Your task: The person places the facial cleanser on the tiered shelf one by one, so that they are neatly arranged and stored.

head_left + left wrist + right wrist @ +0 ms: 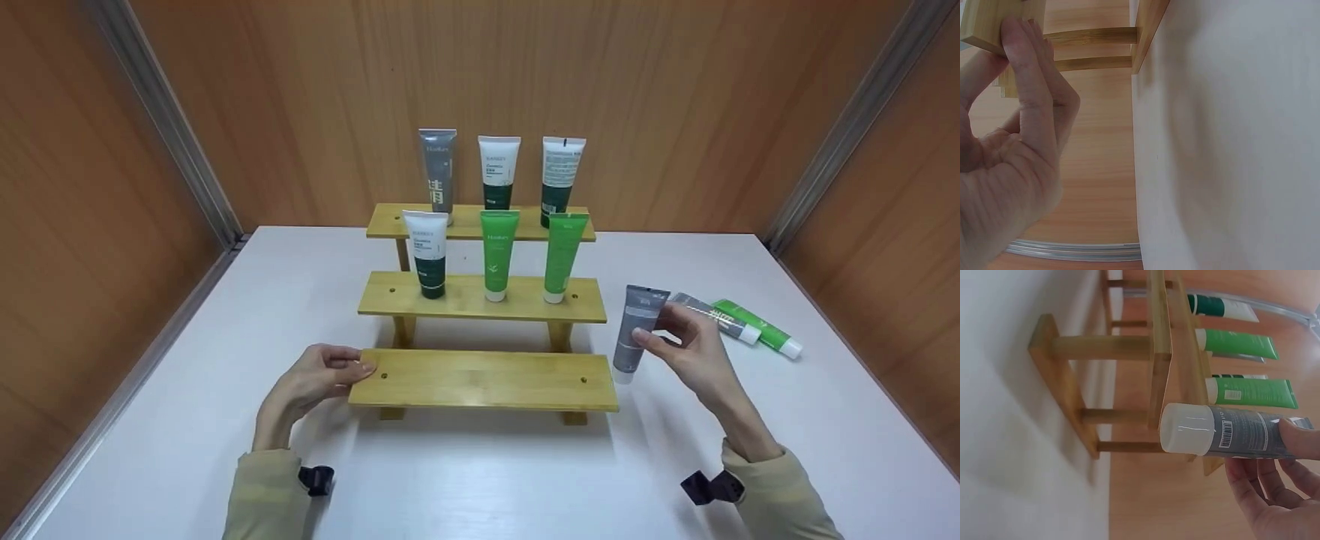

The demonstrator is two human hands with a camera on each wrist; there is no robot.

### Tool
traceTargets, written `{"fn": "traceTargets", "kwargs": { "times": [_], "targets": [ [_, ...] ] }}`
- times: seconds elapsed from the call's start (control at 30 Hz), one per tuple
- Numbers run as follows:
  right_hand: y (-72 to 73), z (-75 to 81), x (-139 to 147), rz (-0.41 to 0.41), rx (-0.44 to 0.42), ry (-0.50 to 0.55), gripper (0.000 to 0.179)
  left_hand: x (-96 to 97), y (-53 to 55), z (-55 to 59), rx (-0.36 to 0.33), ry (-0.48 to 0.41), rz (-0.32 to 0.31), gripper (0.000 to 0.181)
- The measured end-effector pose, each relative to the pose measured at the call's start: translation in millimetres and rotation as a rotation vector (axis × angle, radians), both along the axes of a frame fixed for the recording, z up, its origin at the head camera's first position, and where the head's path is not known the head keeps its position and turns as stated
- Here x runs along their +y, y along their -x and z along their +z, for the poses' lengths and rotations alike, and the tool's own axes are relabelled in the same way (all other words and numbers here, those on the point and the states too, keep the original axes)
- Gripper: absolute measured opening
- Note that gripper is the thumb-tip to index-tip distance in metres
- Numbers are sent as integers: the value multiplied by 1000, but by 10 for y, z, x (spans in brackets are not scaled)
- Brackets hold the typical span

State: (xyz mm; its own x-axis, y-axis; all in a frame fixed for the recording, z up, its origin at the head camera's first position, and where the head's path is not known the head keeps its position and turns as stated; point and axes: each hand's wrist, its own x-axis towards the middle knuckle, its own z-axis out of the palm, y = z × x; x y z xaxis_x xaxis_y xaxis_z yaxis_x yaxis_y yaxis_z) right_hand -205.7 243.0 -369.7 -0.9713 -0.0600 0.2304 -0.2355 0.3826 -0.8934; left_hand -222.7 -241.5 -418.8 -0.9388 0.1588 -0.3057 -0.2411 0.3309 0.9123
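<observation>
My right hand [694, 352] pinches a grey tube [640, 322] with its white cap pointing down, just off the right end of the lowest shelf. In the right wrist view the grey tube [1247, 433] shows a barcode label, thumb on one side and fingers on the other. With thumb and fingers, my left hand [311, 382] grips the left end of the bottom board [484, 381] of a three-step wooden rack. The left wrist view shows that board's corner [985, 34] between thumb and fingers. Nothing stands on the bottom board.
On the middle step [465, 307] stand a white-and-dark-green tube [427, 251] and two green tubes [497, 251]. The top step [386, 221] bears a grey tube [441, 169] and two white-and-green ones [499, 169]. A grey tube [720, 315] and a green tube [761, 330] lie at right.
</observation>
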Motion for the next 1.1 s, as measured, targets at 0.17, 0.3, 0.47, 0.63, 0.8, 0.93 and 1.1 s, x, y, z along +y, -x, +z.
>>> {"fn": "traceTargets", "kwargs": {
  "times": [0.17, 0.3, 0.47, 0.63, 0.8, 0.93, 1.1],
  "targets": [
    [-48, 56, -167, 36, 12, 25, 43, -4, 0, -4, 6, -21, -10, 60],
    [-60, 78, -317, 71, 16, 53, 43, -8, -6, -13, 11, -45, -18, 60],
    [-42, 88, -507, 110, 16, 65, 43, -11, -5, -10, 7, -29, -17, 60],
    [-14, 78, -681, 143, 26, 67, 44, -8, -1, -2, 9, -24, -18, 59],
    [10, 67, -845, 159, 29, 90, 43, -5, -6, 1, 5, -31, -12, 59],
    [21, 71, -954, 152, 16, 100, 42, 1, -9, 5, 4, -29, -10, 59],
    [46, 68, -1075, 151, -2, 120, 43, -5, -10, 4, 10, -28, -13, 59]
  ]
}}
